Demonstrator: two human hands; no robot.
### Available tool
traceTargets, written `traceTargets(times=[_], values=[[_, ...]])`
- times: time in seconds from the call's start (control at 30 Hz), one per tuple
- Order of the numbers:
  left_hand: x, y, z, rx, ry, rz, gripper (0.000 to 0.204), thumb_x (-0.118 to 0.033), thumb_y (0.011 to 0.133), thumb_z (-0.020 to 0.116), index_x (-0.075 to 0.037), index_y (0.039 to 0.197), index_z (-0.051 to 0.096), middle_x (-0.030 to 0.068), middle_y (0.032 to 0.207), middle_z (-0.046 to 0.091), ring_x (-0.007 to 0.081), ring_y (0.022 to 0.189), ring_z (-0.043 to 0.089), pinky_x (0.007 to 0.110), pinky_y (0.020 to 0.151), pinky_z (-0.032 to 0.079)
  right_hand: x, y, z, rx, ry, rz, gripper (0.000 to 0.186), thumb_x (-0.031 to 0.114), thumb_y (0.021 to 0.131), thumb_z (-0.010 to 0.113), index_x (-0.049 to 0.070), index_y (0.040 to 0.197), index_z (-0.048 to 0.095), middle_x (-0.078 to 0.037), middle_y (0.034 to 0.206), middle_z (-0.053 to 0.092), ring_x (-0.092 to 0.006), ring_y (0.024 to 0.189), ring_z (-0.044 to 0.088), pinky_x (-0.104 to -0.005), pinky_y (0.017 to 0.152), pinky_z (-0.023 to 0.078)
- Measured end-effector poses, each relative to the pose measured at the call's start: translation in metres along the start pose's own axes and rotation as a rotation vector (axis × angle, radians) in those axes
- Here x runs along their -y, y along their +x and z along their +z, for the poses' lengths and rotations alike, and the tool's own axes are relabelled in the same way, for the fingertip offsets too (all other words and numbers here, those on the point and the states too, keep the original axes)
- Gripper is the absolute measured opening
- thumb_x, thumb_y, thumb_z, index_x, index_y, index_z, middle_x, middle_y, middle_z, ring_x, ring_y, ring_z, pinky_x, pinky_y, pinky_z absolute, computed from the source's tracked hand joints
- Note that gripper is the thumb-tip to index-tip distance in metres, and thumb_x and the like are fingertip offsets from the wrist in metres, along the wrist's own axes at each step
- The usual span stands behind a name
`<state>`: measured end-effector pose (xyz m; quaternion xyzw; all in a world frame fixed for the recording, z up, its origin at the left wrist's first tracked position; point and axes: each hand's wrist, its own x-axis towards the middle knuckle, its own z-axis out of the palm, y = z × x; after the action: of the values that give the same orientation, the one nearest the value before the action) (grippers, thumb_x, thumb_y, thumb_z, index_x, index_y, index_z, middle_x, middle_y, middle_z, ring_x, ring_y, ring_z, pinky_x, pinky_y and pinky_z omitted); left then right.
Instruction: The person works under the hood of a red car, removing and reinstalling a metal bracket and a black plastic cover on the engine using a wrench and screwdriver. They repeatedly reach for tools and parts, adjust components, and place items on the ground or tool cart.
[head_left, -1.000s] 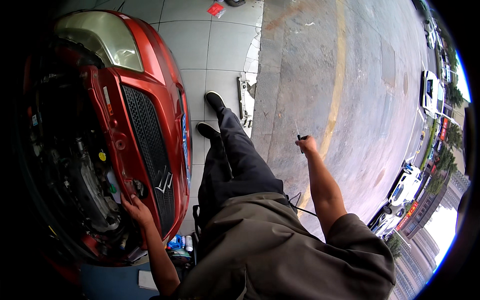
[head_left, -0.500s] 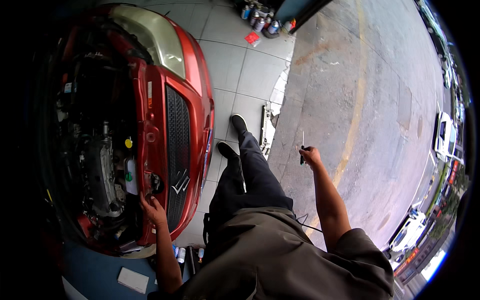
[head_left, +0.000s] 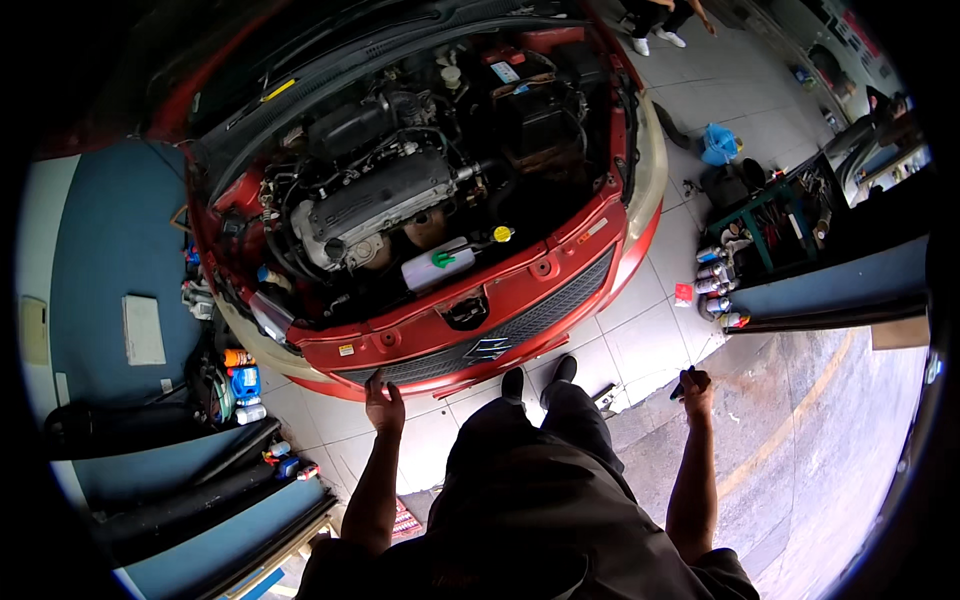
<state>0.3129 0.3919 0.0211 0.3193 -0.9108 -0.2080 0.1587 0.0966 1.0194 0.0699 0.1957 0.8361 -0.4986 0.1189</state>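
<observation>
The red car (head_left: 560, 262) stands in front of me with its hood up and its engine (head_left: 385, 200) bare. My left hand (head_left: 384, 408) is at the left part of the front, fingers apart and pointing at the grille (head_left: 535, 315). It holds nothing; whether the fingertips touch the car I cannot tell. Out to the right, away from the car, my right hand (head_left: 699, 390) is closed around a dark-handled screwdriver (head_left: 678, 391); its shaft hardly shows now. Behind the front panel sits a whitish reservoir (head_left: 425, 272) with a green cap, beside a yellow cap (head_left: 502, 234).
Spray cans (head_left: 712, 285) and a tool rack (head_left: 770, 225) stand at the right, with a blue bucket (head_left: 719, 145) beyond. Bottles (head_left: 245, 385) line the left side by a blue wall (head_left: 120, 230). A person's legs (head_left: 657, 18) show at the far right.
My view has swung left to face the car's front. My left hand has come off the top edge of the front panel to just before the grille. The screwdriver stays in my right hand.
</observation>
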Motion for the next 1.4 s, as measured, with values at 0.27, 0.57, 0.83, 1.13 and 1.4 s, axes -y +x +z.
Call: traceTargets(times=[0.27, 0.57, 0.83, 1.13, 1.4], values=[[0.145, -0.211, -0.025, 0.128, 0.450, -0.520, 0.051, -0.032, 0.092, 0.060, -0.002, 0.133, 0.057, 0.0231, 0.120, 0.064, 0.0395, 0.104, 0.064, 0.048, 0.090, 0.052, -0.093, -0.004, -0.113, -0.169, -0.367, 0.578, 0.033, 0.031, 0.078, 0.075, -0.002, 0.074, 0.072, -0.013, 0.064, 0.069, -0.0235, 0.054, 0.069, -0.0363, 0.052, 0.056], [-0.103, -0.043, 0.122, 0.514, 0.029, -0.055, 0.041, -0.029, 0.093, 0.060, -0.002, 0.124, 0.061, 0.0206, 0.113, 0.067, 0.0366, 0.101, 0.066, 0.045, 0.087, 0.053, -0.207, -0.028, -0.141, -0.244, -0.117, 0.846, 0.032, 0.023, 0.087, 0.062, -0.007, 0.076, 0.069, -0.017, 0.068, 0.071, -0.0263, 0.055, 0.071, -0.0377, 0.051, 0.060], [-0.390, 0.024, 0.271, 0.759, -0.076, 0.213, 0.033, -0.026, 0.094, 0.060, -0.003, 0.117, 0.065, 0.0184, 0.107, 0.070, 0.0340, 0.099, 0.069, 0.043, 0.085, 0.054, -0.214, 0.116, -0.213, -0.380, -0.117, 0.768, 0.044, 0.030, 0.092, 0.057, -0.008, 0.115, 0.052, -0.026, 0.092, 0.072, -0.0376, 0.079, 0.074, -0.0451, 0.073, 0.060], [-0.465, 0.023, 0.253, 0.945, -0.047, 0.232, 0.026, -0.022, 0.095, 0.060, -0.003, 0.108, 0.070, 0.0159, 0.101, 0.073, 0.0310, 0.096, 0.071, 0.041, 0.083, 0.055, -0.099, 0.296, -0.338, -0.368, 0.076, 0.289, 0.046, 0.016, 0.083, 0.073, -0.001, 0.118, 0.050, -0.014, 0.076, 0.072, -0.0226, 0.066, 0.071, -0.0348, 0.058, 0.057], [-0.566, 0.100, 0.263, 0.977, -0.206, 0.217, 0.024, -0.018, 0.100, 0.059, -0.002, 0.116, 0.067, 0.0134, 0.107, 0.072, 0.0232, 0.096, 0.070, 0.035, 0.084, 0.054, -0.022, 0.457, -0.368, -0.327, -0.172, -0.046, 0.026, 0.021, 0.090, 0.067, 0.002, 0.107, 0.060, -0.006, 0.077, 0.065, -0.0153, 0.068, 0.064, -0.0325, 0.059, 0.051]])
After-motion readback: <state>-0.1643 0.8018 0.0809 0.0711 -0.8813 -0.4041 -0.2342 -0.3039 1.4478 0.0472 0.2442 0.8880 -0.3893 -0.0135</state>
